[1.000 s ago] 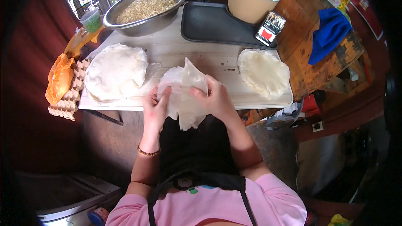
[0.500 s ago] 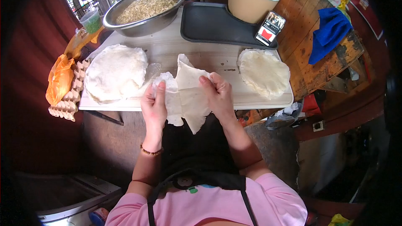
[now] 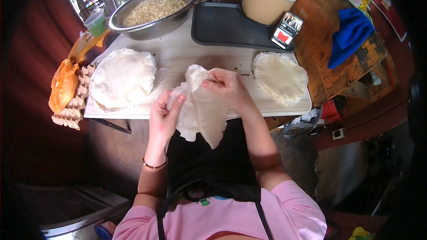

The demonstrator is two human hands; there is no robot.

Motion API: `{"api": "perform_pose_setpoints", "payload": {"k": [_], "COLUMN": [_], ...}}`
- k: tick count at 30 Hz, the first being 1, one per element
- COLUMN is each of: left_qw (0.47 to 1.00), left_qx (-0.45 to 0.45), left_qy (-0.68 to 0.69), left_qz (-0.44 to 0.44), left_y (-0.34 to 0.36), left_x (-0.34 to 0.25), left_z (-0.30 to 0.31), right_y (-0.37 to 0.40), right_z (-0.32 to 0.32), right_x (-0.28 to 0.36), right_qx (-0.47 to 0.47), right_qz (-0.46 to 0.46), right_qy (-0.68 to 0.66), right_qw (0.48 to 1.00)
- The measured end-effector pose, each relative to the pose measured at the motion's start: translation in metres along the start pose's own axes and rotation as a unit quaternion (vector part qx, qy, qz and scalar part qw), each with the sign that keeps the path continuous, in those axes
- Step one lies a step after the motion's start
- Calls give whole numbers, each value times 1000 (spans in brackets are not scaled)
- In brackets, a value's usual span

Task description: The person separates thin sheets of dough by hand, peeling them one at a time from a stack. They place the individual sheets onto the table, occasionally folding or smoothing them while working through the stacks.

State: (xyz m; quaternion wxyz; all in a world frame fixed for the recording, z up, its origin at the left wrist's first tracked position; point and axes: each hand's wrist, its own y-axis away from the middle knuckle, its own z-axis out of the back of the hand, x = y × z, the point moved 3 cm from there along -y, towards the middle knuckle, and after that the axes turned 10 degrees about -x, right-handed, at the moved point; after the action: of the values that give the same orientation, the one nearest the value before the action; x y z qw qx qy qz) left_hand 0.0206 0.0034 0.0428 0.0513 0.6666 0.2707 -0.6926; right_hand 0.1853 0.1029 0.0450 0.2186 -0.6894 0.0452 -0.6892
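Note:
Thin, pale lumpia wrappers (image 3: 210,118) hang between my hands over the table's front edge, their lower ends drooping in front of the apron. My left hand (image 3: 163,112) is closed on the left part, thumb on top. With thumb and fingers pinched, my right hand (image 3: 229,90) grips the upper right part, where a corner folds over. To the left lies a large, round stack of wrappers (image 3: 122,79), with a piece of clear plastic (image 3: 163,76) beside it. A smaller round stack (image 3: 281,78) is on the right.
At the back stand a steel bowl (image 3: 187,14) of shredded sprouts and a black tray (image 3: 222,26) bearing a beige tub (image 3: 267,2) and a propped phone (image 3: 287,30). Egg trays (image 3: 73,111) and an orange bag (image 3: 63,84) sit left; a blue cloth (image 3: 351,35) hangs right.
My right hand has shifted slightly, and the wrapper's upper corner, pointing up before, is now folded over. My left hand has turned a little; both hands still hold the wrappers.

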Motion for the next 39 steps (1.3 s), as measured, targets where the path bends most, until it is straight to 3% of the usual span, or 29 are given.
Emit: {"api": "perform_pose_setpoints", "payload": {"k": [2,3,4,7,9,11,12,14,17,22,25,29,33,35,39], "left_qw": [1000,998,992,977,976,974,973,971,950,903,905,932,960,988,995], "left_qx": [6,-1,-7,43,52,60,68,75,56,-23,-76,-146,-162,-131,-102], "left_qy": [-12,-56,-100,-189,-174,-158,-171,-184,-265,-329,-309,-251,-174,-64,12], "left_qz": [13,-34,-79,-88,-121,-152,-141,-130,-152,-277,-284,-217,-148,-59,0], "left_y": [-1,-2,-2,-2,-3,-1,1,4,6,7,5,-2,-5,-7,-3], "left_x": [-7,-13,-19,-31,-24,-25,-29,-31,-30,-28,-24,-17,-3,0,-4], "left_z": [2,1,1,-1,-1,-1,-1,-1,-1,-3,-1,9,16,16,-1], "right_y": [-1,0,4,14,16,19,20,21,23,26,31,35,36,37,38], "right_z": [-7,-10,-14,-21,-22,-22,-20,-16,-15,-16,-16,-6,-4,-9,-15], "right_x": [2,6,13,28,32,45,47,47,48,41,41,37,36,35,44], "right_qx": [73,76,92,118,128,112,111,161,166,141,93,-17,-3,-29,0], "right_qz": [-29,-29,-16,28,58,237,237,121,67,71,69,59,17,98,134], "right_qy": [-13,-13,22,67,76,47,48,57,53,86,90,106,120,64,59], "right_qw": [997,997,995,990,987,964,964,978,982,984,989,992,993,993,989]}}
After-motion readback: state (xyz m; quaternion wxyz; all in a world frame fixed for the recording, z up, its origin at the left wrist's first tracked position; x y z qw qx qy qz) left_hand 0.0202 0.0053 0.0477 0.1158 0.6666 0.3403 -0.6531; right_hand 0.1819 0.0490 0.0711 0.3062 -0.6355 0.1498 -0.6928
